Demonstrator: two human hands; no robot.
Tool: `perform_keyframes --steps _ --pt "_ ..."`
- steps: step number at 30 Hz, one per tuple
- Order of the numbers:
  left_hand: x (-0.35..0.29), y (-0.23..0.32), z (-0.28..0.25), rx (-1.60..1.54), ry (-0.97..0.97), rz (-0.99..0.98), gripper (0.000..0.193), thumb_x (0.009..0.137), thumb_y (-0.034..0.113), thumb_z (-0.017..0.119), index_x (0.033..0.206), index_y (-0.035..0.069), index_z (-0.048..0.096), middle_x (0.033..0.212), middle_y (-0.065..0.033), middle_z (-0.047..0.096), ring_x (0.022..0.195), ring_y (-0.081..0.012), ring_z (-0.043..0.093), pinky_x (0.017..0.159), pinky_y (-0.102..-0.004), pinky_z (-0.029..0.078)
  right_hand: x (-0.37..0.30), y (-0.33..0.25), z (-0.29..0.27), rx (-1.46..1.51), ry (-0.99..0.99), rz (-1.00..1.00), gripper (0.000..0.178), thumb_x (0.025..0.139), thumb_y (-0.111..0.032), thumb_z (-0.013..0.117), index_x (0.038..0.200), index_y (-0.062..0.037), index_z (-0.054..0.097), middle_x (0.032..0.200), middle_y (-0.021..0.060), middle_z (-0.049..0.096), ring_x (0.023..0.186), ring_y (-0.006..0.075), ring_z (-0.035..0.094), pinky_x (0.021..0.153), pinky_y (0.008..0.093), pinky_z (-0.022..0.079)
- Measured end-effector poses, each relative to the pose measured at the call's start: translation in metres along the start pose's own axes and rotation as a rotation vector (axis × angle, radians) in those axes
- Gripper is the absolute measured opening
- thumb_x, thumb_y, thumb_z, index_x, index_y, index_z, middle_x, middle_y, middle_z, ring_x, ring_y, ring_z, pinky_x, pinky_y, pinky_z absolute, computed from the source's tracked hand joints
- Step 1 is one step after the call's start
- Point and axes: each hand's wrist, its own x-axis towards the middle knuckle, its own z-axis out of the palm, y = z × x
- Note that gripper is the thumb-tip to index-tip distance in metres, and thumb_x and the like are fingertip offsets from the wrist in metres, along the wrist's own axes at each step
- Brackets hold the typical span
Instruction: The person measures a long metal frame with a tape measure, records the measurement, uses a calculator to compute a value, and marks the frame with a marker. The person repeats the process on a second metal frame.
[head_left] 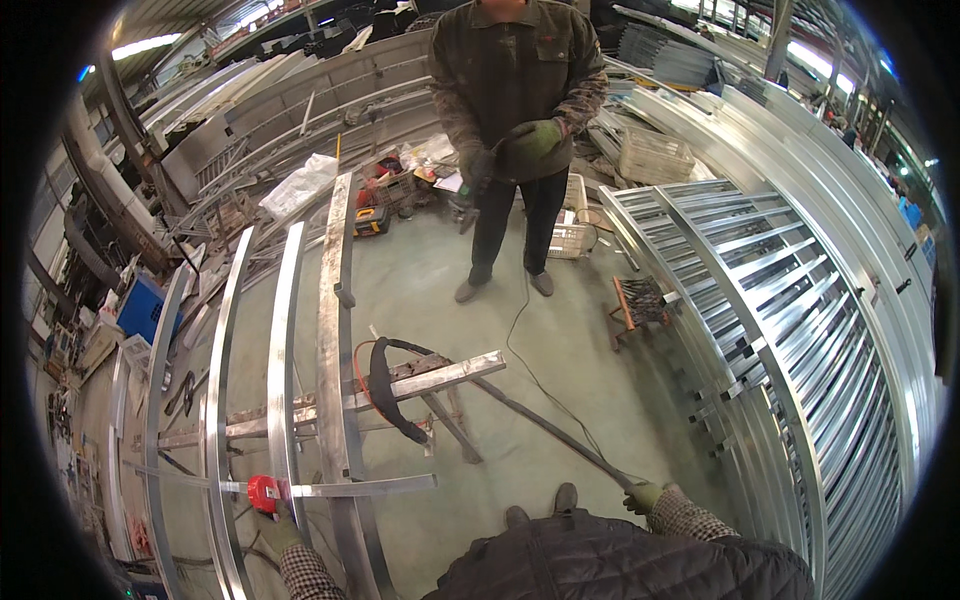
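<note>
My gloved left hand [281,528] is closed round a red tape measure [263,493] at the lower left. The tape measure rests by a thin silver crossbar [375,487] and the long upright-lying metal bars [283,370]. My gloved right hand [643,497] grips a dark sleeved cable [555,430] at the lower right. From there the cable runs up and left to a black curved torch-like piece [383,395] with an orange wire, lying over a thick metal beam [425,382]. My fingertips on the left are partly hidden.
Opposite stands a person [515,110] in gloves, holding a dark tool [466,205]; a thin cord [515,335] trails over the floor. Stacked silver frames [770,290] fill the right. A small orange-legged stool [638,305], a toolbox [371,221] and crates [655,155] stand around.
</note>
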Motion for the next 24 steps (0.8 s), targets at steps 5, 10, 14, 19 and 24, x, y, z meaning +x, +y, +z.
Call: perform_keyframes --steps 5,10,14,19,24 --pt "0.003 -0.005 0.003 0.074 0.051 -0.038 0.069 0.099 0.027 0.076 0.153 -0.007 0.051 0.147 -0.0254 0.064 0.135 -0.0349 0.062 0.113 -0.0413 0.048 0.01 0.003 0.0 -0.039 0.068 -0.018 0.048 0.109 -0.03 0.058 0.143 0.0034 0.062 0.138 0.0183 0.073 0.123 0.0301 0.072 0.102 0.0452 0.058" --pt "0.002 -0.004 0.001 0.037 0.011 0.019 0.068 0.1 0.033 0.074 0.151 -0.007 0.052 0.142 -0.0262 0.066 0.13 -0.0375 0.065 0.111 -0.0427 0.05 0.029 0.012 -0.001 -0.024 0.076 -0.065 0.048 0.104 -0.033 0.065 0.142 -0.0039 0.06 0.116 0.0177 0.078 0.101 0.0304 0.077 0.085 0.0451 0.063" --pt "0.001 0.002 0.0 0.095 0.026 0.006 0.066 0.1 0.033 0.073 0.149 -0.006 0.055 0.14 -0.0257 0.068 0.128 -0.0372 0.066 0.109 -0.0424 0.05 0.031 0.012 -0.003 -0.048 0.066 -0.031 0.049 0.104 -0.036 0.064 0.14 -0.0027 0.061 0.121 0.0188 0.077 0.103 0.0291 0.077 0.086 0.0442 0.063" --pt "-0.001 -0.005 0.002 0.135 0.06 -0.003 0.059 0.098 0.032 0.075 0.143 -0.004 0.06 0.139 -0.0227 0.07 0.127 -0.0313 0.067 0.109 -0.041 0.051 0.004 0.005 -0.003 -0.108 0.048 -0.074 0.04 0.111 -0.029 0.054 0.135 0.0014 0.065 0.126 0.016 0.077 0.106 0.0256 0.077 0.085 0.0394 0.062" --pt "0.004 -0.019 0.008 0.021 0.119 0.075 0.058 0.1 0.035 0.077 0.139 -0.006 0.062 0.13 -0.0206 0.073 0.118 -0.0298 0.069 0.104 -0.0398 0.051 0.006 0.013 -0.005 -0.035 0.084 -0.098 0.042 0.105 -0.028 0.063 0.138 -0.0006 0.063 0.114 0.0144 0.078 0.097 0.0267 0.077 0.084 0.0424 0.061"
